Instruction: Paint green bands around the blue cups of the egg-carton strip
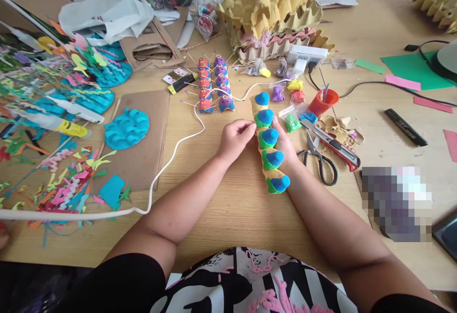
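A strip of egg carton cups (269, 137), topped in blue and green clay over yellow card, is held lengthwise above the table. My right hand (285, 149) grips it along its right side, the fingers partly hidden behind it. At the upper left edge of the strip, my left hand (236, 138) is closed with thumb and fingertips against it. Past my hands stand two finished-looking cup strips, one red and blue (204, 87) and one purple and blue (222, 84), with pins stuck out of their sides. Small bags of purple clay (277, 93) and green clay (293, 122) lie nearby.
Right of my hands lie scissors (317, 158), a utility knife (335, 147), carton scraps (341, 130) and an orange cup (323, 102). A white cable (174, 153) crosses the left. Egg trays (271, 8) are stacked behind. Paper cuttings (71, 184) and cardboard (143, 127) cover the left side.
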